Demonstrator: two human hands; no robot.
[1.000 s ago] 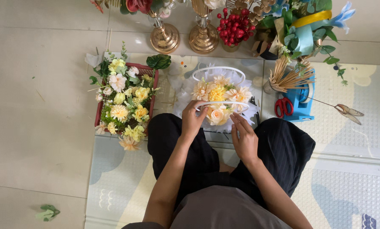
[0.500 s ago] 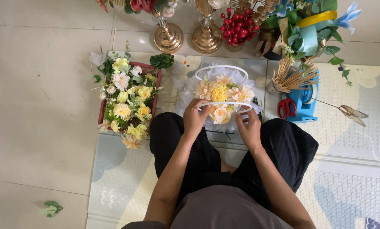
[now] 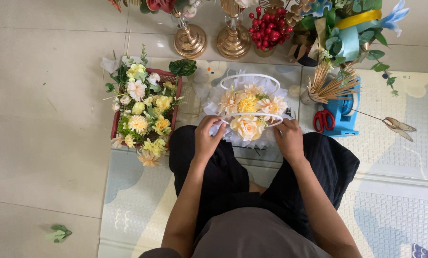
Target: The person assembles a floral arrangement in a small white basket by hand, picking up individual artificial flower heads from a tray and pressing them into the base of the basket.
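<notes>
Left hand (image 3: 208, 138) and right hand (image 3: 288, 139) closed on opposite ends of the white wire basket (image 3: 250, 114) of peach and yellow fabric flowers, steadying it on the mat (image 3: 390, 157) before the knees; red tray (image 3: 168, 76) of blooms alongside.

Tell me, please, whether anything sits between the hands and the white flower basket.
Nothing visible does. The left hand and the right hand already rest on the near rim of the white flower basket, one at each side, with no object between them and it.
</notes>
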